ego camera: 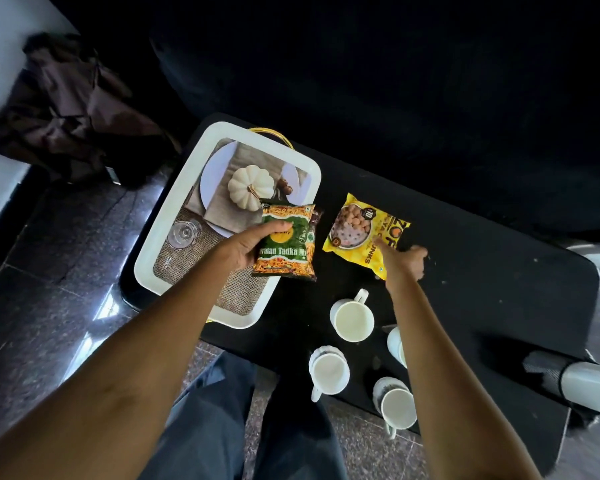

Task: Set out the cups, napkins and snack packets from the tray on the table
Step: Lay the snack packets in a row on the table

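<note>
While left hand (248,245) grip clasps green packet (286,242), right hand (404,259) grip, released, presses yellow packet (359,225).

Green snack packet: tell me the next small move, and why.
Probably carry the green snack packet, gripped in the left hand over the tray edge, onto the bare black table beside the yellow packet, which lies there already.

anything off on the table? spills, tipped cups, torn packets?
Nothing stands out. Cups upright on the black table, no spill visible. Yellow packet lies flat under the right hand; left hand holds the green packet over the tray's edge.
</note>
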Demonstrator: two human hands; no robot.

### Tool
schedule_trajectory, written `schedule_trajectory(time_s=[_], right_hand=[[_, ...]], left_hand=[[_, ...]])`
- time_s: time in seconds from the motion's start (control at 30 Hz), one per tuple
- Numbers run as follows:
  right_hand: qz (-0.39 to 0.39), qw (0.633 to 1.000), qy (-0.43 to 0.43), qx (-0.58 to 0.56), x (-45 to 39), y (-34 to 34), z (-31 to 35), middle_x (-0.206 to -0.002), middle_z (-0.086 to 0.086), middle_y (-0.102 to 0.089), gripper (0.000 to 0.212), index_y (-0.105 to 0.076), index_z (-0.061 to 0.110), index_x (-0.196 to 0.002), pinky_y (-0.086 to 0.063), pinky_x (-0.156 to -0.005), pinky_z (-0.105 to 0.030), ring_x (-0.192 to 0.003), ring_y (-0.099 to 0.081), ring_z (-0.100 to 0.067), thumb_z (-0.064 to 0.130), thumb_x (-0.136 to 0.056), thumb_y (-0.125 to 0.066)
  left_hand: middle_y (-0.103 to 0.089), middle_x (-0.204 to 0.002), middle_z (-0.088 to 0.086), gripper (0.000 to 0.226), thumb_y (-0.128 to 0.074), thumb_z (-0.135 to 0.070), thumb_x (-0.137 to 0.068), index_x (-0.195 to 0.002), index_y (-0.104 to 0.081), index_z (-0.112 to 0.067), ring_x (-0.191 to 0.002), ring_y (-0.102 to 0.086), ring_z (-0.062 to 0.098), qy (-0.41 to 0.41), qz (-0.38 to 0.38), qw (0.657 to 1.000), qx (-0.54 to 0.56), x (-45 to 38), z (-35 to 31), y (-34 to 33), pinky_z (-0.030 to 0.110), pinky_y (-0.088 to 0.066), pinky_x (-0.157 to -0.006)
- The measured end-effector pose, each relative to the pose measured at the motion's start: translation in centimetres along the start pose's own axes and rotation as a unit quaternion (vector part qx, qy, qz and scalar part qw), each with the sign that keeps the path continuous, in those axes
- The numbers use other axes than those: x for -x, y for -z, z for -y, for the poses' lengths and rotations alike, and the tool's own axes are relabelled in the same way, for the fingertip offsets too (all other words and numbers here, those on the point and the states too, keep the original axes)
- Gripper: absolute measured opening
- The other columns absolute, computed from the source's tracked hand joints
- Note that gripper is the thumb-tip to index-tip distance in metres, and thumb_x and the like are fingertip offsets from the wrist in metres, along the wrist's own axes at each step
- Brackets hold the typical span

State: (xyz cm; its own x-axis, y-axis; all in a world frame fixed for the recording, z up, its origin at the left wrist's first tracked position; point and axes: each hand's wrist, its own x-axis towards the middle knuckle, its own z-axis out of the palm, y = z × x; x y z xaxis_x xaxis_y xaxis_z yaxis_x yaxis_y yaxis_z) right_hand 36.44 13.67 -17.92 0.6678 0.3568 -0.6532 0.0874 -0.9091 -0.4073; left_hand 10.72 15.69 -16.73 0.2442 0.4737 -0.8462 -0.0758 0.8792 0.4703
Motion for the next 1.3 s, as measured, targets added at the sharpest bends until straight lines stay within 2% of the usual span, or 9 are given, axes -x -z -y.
schedule_trajectory(time_s=[0.2,0.3,0.4,0.5,0.67,0.87,1.03,1.13,1.3], right_hand=[[0.048,0.980,0.120,0.151,-0.2,-0.2,1.4,-0.116,-0.010,-0.066,0.030,-0.063,0.018,-0.110,-0.042,-0.101,-0.043,-0.110,-0.059,-0.029,0.014,-0.080,-0.064],[-0.011,0.922,0.283,0.264,-0.6,0.1,3.8,-0.119,-0.010,-0.065,0.046,-0.057,0.021,-0.123,-0.029,-0.106,-0.045,-0.114,-0.055,-0.030,-0.002,-0.084,-0.051],[-0.059,0.896,0.360,0.251,-0.2,-0.9,4.7,-0.129,-0.012,-0.055,0.062,-0.033,0.017,-0.141,-0.021,-0.112,-0.051,-0.125,-0.046,-0.030,-0.002,-0.085,-0.054],[0.020,0.886,0.376,0.271,0.5,-2.3,3.9,-0.152,-0.014,-0.026,0.067,-0.020,0.017,-0.146,-0.027,-0.111,-0.058,-0.142,-0.020,-0.033,0.018,-0.090,-0.057],[0.112,0.782,0.443,0.423,0.2,-4.5,0.4,-0.157,-0.018,0.010,0.078,-0.006,0.029,-0.149,-0.010,-0.113,-0.064,-0.143,0.012,-0.044,0.023,-0.090,-0.057],[0.182,0.760,0.427,0.455,0.8,-4.7,-1.2,-0.155,-0.009,0.026,0.085,-0.001,0.043,-0.146,-0.002,-0.107,-0.071,-0.141,0.025,-0.039,0.010,-0.088,-0.054],[0.071,0.802,0.463,0.371,0.9,-3.5,1.4,-0.157,-0.011,-0.018,0.061,-0.050,0.026,-0.132,-0.007,-0.111,-0.068,-0.146,-0.008,-0.032,-0.007,-0.081,-0.056],[0.021,0.806,0.474,0.355,1.0,-4.4,2.5,-0.158,-0.019,-0.005,0.059,-0.027,0.019,-0.145,-0.009,-0.111,-0.067,-0.146,0.004,-0.036,0.004,-0.091,-0.046],[0.025,0.808,0.443,0.388,0.4,-7.3,0.3,-0.157,-0.020,0.012,0.058,0.002,0.023,-0.150,0.000,-0.117,-0.059,-0.144,0.015,-0.038,0.036,-0.100,-0.025]], left_hand=[[-0.076,-0.064,0.000,0.091,-0.091,-0.047,-0.008,-0.088,-0.062,-0.015,-0.057,-0.072,0.011,0.009,0.039,0.998,-0.052,0.4,0.4,-0.2,0.019,-0.057,-0.052],[-0.076,-0.063,0.000,0.086,-0.092,-0.042,-0.012,-0.087,-0.062,-0.014,-0.057,-0.073,0.011,0.011,0.042,0.998,-0.042,0.5,0.8,-0.3,0.020,-0.057,-0.051],[-0.076,-0.063,-0.002,0.052,-0.082,-0.030,-0.042,-0.087,-0.061,-0.016,-0.057,-0.072,0.009,0.023,0.049,0.997,-0.061,0.8,1.2,-0.6,0.018,-0.056,-0.051],[-0.075,-0.062,-0.003,0.049,-0.076,-0.037,-0.042,-0.085,-0.062,-0.017,-0.056,-0.072,0.007,0.027,0.038,0.996,-0.072,1.0,1.4,-0.4,0.017,-0.056,-0.051],[-0.075,-0.061,-0.002,0.054,-0.076,-0.038,-0.039,-0.087,-0.060,-0.017,-0.055,-0.072,0.008,0.033,0.030,0.997,-0.067,0.8,1.7,0.2,0.017,-0.055,-0.049],[-0.076,-0.064,0.001,0.051,-0.076,-0.035,-0.043,-0.088,-0.062,-0.015,-0.057,-0.073,0.010,0.026,0.047,0.998,-0.036,0.0,1.6,-0.1,0.019,-0.056,-0.051],[-0.076,-0.066,0.000,0.079,-0.091,-0.040,-0.019,-0.088,-0.063,-0.016,-0.059,-0.073,0.012,0.023,0.044,0.998,-0.047,-0.2,1.0,-0.2,0.021,-0.058,-0.055],[-0.077,-0.069,0.001,0.092,-0.090,-0.048,-0.008,-0.090,-0.064,-0.016,-0.062,-0.073,0.013,0.023,0.043,0.998,-0.046,-0.7,0.8,-0.3,0.023,-0.060,-0.059],[-0.077,-0.067,0.001,0.060,-0.083,-0.035,-0.035,-0.089,-0.063,-0.015,-0.060,-0.074,0.013,0.043,0.066,0.995,-0.065,-0.8,0.4,-0.5,0.022,-0.058,-0.054]])
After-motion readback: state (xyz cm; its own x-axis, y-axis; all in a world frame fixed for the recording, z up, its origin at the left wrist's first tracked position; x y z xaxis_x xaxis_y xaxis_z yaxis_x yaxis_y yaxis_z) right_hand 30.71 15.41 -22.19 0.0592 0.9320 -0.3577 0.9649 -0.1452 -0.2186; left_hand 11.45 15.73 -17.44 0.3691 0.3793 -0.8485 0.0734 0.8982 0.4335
